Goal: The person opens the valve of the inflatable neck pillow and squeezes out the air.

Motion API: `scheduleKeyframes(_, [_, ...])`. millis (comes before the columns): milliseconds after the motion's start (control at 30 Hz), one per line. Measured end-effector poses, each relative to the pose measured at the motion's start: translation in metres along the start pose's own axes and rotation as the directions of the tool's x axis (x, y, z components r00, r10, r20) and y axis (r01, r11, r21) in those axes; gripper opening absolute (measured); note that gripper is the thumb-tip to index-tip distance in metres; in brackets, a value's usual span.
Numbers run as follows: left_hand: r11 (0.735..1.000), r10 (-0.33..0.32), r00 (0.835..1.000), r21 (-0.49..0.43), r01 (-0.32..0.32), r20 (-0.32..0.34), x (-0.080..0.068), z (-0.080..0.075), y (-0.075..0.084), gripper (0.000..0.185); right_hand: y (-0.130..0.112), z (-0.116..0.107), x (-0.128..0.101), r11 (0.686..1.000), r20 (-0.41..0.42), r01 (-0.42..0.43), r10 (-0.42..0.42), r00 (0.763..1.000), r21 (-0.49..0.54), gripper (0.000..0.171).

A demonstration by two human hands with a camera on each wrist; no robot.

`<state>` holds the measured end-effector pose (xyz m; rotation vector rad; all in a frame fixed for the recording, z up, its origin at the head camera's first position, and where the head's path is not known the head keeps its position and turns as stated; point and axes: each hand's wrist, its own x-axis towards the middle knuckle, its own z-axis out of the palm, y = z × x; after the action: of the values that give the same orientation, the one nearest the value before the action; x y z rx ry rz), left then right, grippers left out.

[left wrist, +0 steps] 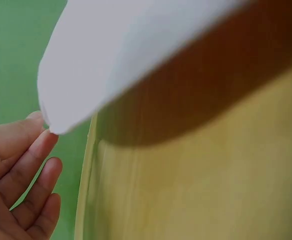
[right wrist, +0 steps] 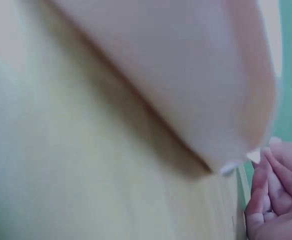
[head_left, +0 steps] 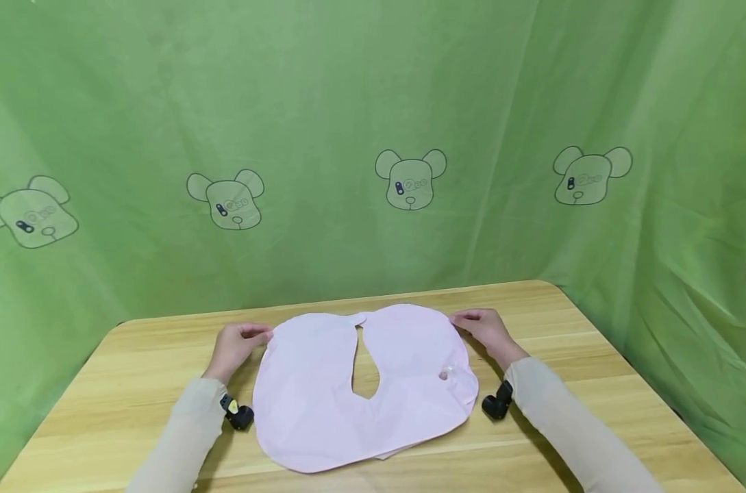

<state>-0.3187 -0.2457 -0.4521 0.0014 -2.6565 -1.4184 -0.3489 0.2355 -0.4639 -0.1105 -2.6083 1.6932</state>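
A flat pink neck pillow (head_left: pixel 311 404), seemingly deflated, spans the middle of the wooden table. Its two lobes meet at a small tab at the far side, above a keyhole-shaped gap. A small round spot, perhaps a valve, shows on the right lobe amid creases. My left hand (head_left: pixel 233 346) pinches the far left edge between thumb and index finger. On the opposite side, my right hand (head_left: pixel 486 331) pinches the far right edge. In the left wrist view, the pillow's edge (left wrist: pixel 85 75) stands off the table, casting a shadow. The right wrist view shows the pillow (right wrist: pixel 196 80) blurred.
The wooden table (head_left: pixel 594 383) has rounded far corners. Behind it and to the right hangs a green curtain (head_left: pixel 323 103) printed with bear heads. A black device (head_left: pixel 240 416) sits at the left wrist, another device (head_left: pixel 497 402) at the right.
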Motion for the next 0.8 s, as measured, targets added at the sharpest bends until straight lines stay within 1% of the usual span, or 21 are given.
scheduleKeyframes(133, [1.0,-0.002,1.0,-0.006,0.002,0.009,-0.006,-0.004,0.001,0.025,-0.001,-0.006,-0.005,0.998,0.038,-0.02,0.022,0.999,-0.052,0.038])
scheduleKeyframes(200, [1.0,-0.008,1.0,-0.009,0.008,0.012,-0.01,-0.005,0.002,0.025,-0.003,-0.01,-0.009,0.997,0.056,-0.012,0.016,0.998,-0.071,0.039])
scheduleKeyframes(367, [1.0,0.008,0.999,-0.018,-0.007,0.038,-0.021,-0.008,0.007,0.024,-0.012,-0.02,-0.02,0.996,0.09,0.02,-0.012,0.996,-0.089,0.041])
scheduleKeyframes(500, [0.999,0.018,0.999,-0.029,-0.016,0.044,-0.031,-0.012,0.01,0.025,-0.019,-0.027,-0.03,0.992,0.107,0.041,-0.028,0.994,-0.121,0.043])
scheduleKeyframes(633, [1.0,0.021,0.999,-0.022,-0.02,0.047,-0.041,-0.014,0.013,0.025,-0.024,-0.03,-0.043,0.982,0.123,0.072,-0.05,0.991,-0.176,0.039])
scheduleKeyframes(800, [1.0,0.017,0.999,-0.01,-0.016,0.049,-0.054,-0.017,0.018,0.024,-0.023,-0.031,-0.058,0.974,0.128,0.115,-0.091,0.988,-0.196,0.032])
